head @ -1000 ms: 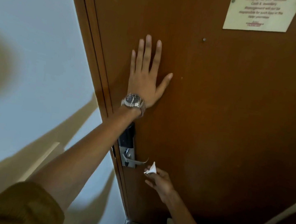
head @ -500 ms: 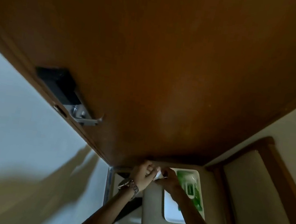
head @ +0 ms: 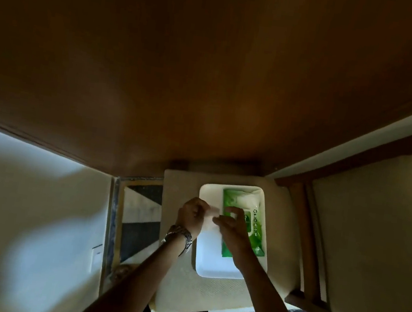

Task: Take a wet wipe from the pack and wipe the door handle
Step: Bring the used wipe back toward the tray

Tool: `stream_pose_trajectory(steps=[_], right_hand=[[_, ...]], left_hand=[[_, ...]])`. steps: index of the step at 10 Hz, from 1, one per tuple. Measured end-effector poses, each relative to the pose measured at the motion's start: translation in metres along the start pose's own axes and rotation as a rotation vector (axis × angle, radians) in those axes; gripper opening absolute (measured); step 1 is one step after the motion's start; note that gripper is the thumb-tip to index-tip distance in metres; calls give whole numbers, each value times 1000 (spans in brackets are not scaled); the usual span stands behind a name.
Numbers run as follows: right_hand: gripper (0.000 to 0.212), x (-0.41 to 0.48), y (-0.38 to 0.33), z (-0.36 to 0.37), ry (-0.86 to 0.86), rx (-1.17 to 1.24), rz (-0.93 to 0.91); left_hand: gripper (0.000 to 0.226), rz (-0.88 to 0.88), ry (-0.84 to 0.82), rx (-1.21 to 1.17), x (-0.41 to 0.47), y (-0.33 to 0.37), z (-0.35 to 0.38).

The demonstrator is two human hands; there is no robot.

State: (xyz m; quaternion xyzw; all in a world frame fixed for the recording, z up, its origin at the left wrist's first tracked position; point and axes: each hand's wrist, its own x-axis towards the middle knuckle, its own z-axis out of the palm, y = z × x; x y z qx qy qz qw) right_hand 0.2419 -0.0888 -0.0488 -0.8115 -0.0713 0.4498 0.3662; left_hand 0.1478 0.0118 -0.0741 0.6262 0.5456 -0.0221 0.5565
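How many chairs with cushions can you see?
2. One cushioned chair stands right against the door, holding the white tray with the green wipes pack. The other is at the right. More could be out of view.

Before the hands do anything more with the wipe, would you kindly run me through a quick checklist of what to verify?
1. Wet wipe pack lying in the white tray: ok.
2. Tray sitting flat on the cushioned seat: ok.
3. Wipe held between left hand and right hand: ok, though blurred.
4. Wipe unfolded and ready: cannot tell.
5. Pack flap closed: cannot tell, the right hand covers it.
6. Door handle in sight: not ok, only the lower door shows.
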Motion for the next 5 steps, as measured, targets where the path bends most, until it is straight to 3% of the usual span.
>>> stream_pose_trajectory(steps=[1, 2, 3, 4, 5], right_hand=[[32, 21, 7, 5, 78, -39, -110], [16, 55, 17, 15, 66, -318, -306], [25, 68, 26, 22, 59, -530, -390], [33, 75, 32, 34, 36, -914, -425], [35, 71, 36, 37, 48, -1096, -417]], left_hand=[[22, -15, 6, -26, 21, -9, 10], [21, 71, -20, 90, 48, -22, 22], [33, 186, -65, 264, 59, -30, 26], [30, 384, -190, 797, 64, -36, 24], [31, 442, -206, 961, 60, -38, 20]])
